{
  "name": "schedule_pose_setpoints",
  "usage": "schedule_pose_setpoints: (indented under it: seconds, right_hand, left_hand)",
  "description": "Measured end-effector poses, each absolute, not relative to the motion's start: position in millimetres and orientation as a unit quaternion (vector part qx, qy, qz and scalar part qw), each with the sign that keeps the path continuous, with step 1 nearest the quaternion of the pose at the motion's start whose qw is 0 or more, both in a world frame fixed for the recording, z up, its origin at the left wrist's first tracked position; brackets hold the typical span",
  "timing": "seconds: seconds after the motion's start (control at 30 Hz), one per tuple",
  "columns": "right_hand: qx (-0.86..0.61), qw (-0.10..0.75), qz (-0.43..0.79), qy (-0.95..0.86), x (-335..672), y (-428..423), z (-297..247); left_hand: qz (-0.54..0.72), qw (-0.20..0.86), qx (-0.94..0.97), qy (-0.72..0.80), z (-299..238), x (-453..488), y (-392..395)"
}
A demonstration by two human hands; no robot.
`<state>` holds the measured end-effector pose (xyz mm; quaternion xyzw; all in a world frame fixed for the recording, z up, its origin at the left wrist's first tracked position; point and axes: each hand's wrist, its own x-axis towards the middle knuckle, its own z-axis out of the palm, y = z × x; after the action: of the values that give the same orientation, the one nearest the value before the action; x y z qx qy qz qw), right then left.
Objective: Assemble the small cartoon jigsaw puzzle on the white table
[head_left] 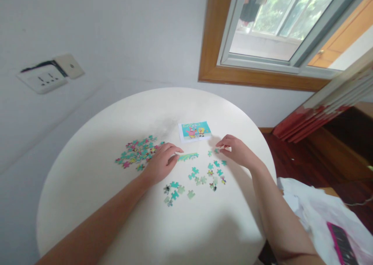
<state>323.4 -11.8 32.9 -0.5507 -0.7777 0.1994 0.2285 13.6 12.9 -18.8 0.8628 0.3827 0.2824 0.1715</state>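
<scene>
My left hand (161, 162) rests on the round white table (87, 179), fingers curled, its fingertips on the left end of a short joined strip of teal puzzle pieces (189, 156). A pile of teal and pink pieces (136, 152) lies just left of that hand. My right hand (234, 148) is curled in a pinch over a small teal piece (216, 150) beside another loose piece (209, 153). Several scattered pieces (204, 175) lie between and below both hands. A small cartoon picture card (194, 131) sits just beyond the hands.
A wall with a socket plate (43, 80) stands left of the table. A wood-framed window (262, 35) is at the upper right. Red-edged boards (320, 109) lean at the right. White cloth (320, 210) and a pink-edged phone (340, 241) lie at the lower right.
</scene>
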Motion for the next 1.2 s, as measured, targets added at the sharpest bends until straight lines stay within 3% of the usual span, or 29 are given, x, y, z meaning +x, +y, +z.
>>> schedule_pose_setpoints:
  seconds: [0.37, 1.2]
  right_hand:
    - [-0.564, 0.12, 0.145, -0.804, 297.5, -9.0, 22.2]
    - [-0.505, 0.17, 0.14, -0.834, 274.5, -7.0, 1.9]
  left_hand:
    - [0.28, 0.169, 0.866, 0.379, -19.8, 13.3, 14.2]
    - [0.289, 0.172, 0.86, 0.382, -16.2, 14.8, 11.4]
